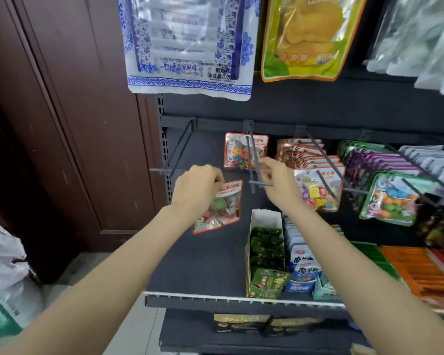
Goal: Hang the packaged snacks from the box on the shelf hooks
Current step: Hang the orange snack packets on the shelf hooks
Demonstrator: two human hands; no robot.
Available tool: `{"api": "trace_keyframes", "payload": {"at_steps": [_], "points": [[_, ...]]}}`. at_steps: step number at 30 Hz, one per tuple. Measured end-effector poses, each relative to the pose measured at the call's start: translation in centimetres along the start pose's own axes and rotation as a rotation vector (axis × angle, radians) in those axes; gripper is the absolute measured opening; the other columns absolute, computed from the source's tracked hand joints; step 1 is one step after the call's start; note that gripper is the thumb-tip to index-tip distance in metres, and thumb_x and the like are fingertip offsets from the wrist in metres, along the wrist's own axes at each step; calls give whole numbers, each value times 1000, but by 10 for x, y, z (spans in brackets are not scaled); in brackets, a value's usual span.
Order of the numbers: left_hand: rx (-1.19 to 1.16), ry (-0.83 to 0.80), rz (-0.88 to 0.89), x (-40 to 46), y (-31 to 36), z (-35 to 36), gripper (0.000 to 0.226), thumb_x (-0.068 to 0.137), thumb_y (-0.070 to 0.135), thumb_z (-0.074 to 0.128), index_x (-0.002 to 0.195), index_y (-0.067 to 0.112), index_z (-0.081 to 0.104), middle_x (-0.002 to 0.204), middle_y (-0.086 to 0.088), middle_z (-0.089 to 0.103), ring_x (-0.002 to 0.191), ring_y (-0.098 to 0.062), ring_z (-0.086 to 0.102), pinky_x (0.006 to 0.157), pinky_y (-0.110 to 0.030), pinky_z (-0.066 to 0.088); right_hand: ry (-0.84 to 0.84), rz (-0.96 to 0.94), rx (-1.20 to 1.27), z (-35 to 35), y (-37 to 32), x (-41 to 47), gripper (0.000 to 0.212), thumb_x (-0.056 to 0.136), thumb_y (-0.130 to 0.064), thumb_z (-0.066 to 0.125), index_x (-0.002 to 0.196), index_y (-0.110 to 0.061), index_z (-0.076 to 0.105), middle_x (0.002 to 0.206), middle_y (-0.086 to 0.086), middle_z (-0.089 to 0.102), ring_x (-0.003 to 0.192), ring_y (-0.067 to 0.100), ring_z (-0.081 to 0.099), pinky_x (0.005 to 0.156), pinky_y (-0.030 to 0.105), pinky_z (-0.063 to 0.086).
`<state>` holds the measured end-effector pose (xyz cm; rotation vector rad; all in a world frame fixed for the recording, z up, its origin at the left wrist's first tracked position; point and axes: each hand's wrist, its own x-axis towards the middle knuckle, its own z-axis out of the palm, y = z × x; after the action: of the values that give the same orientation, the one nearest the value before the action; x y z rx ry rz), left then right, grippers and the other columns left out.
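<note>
My left hand [199,187] pinches the top edge of a clear, red-trimmed snack packet [222,210] that hangs below it, left of a grey shelf hook [255,162]. My right hand [277,180] grips the front end of that hook near its crossbar. One packet of coloured candies [241,152] hangs at the back of this hook. Farther left, an empty hook [176,155] sticks out. No source box is plainly in view.
Hooks to the right carry several orange-trimmed candy packets [315,175], purple packets [377,165] and green-trimmed packets [395,198]. Below, a dark shelf [203,265] bears a white carton of green snacks [264,247]. Large bags [190,44] hang overhead. A brown door [62,124] stands left.
</note>
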<state>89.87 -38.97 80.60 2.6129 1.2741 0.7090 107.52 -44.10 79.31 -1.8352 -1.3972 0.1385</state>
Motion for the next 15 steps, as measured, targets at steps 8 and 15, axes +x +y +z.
{"api": "trace_keyframes", "payload": {"at_steps": [8, 15], "points": [[-408, -91, 85, -44, 13, 1, 7, 82, 29, 70, 77, 26, 72, 76, 12, 68, 78, -5, 63, 72, -27, 51, -179, 59, 341, -16, -24, -95, 15, 91, -12, 58, 103, -13, 66, 90, -8, 67, 78, -3, 62, 70, 12, 49], [-770, 24, -137, -60, 16, 4, 7, 84, 24, 70, 79, 19, 67, 82, 0, 70, 80, -16, 67, 75, -32, 56, 140, 204, 451, -23, -24, -105, 19, 92, -16, 58, 95, 1, 67, 89, 10, 70, 81, 22, 65, 75, 36, 51]]}}
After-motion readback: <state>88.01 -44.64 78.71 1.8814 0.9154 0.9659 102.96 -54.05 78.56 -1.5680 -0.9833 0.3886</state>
